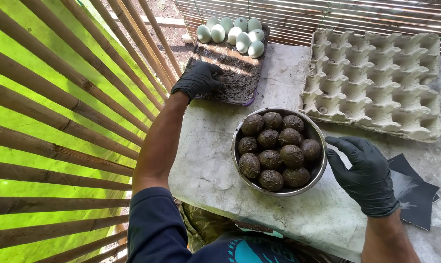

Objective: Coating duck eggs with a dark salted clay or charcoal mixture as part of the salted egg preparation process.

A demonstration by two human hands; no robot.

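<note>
Mud eggs in a bowl, with my two gloved hands beside them.

My left hand (199,79) presses down into the dark mud in the tray (249,95) at the desk's far left corner, fingers bent, holding nothing I can see. My right hand (366,175) is open, touching the rim of the metal bowl (240,130) of mud-covered eggs (278,151) near the front edge. Pale clean eggs (235,33) sit at the tray's far end.
</note>
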